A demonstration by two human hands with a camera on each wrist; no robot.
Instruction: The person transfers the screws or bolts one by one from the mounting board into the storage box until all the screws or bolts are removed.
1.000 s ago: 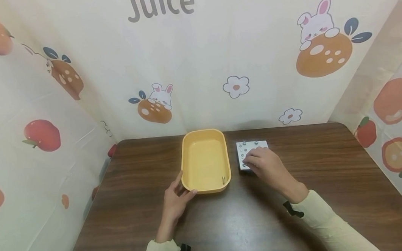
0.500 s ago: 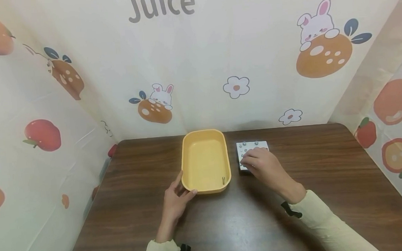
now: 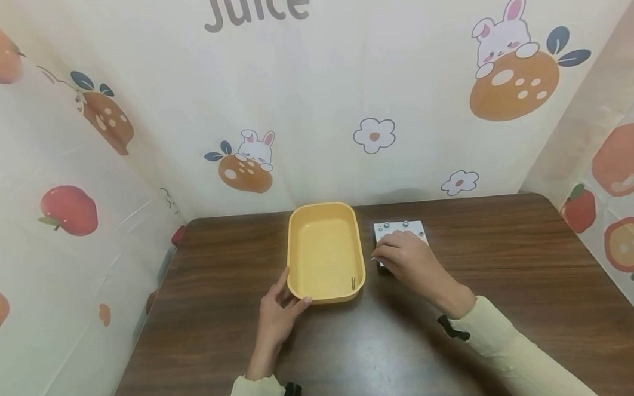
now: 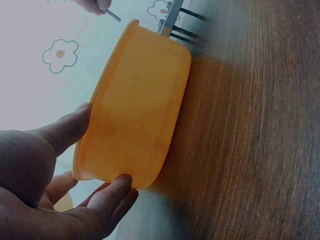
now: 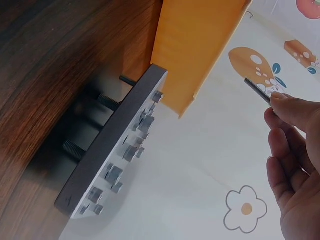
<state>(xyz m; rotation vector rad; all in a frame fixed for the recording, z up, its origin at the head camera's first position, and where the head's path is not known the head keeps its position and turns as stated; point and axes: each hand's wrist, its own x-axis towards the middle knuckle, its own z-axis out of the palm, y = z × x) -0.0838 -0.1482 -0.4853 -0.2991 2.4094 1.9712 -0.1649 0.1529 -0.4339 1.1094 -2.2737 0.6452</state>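
1. Head: left hand (image 3: 276, 315) is gripping the near-left corner of the yellow tray (image 3: 324, 251) on the brown table (image 3: 219, 275). Right hand (image 3: 413, 265) is hovering just right of the tray, over part of a metal plate (image 3: 396, 227). Hands are sitting apart. Small hardware (image 3: 354, 283) is lying in the tray's near-right corner; count unclear. Printed backdrop (image 3: 312, 102) is hanging behind the tray.
2. Left wrist: thumb is pressing the tray's rim, fingers are bracing its outer wall. Past the tray's far end, a metal rod (image 4: 113, 16) is sticking out of the right fingertips.
3. Right wrist: thumb and fingers are pinching the rod, tilted, clear of tray and plate. Plate is sitting beside the tray, carrying bolt heads (image 5: 114, 174) on top; shanks are projecting underneath.
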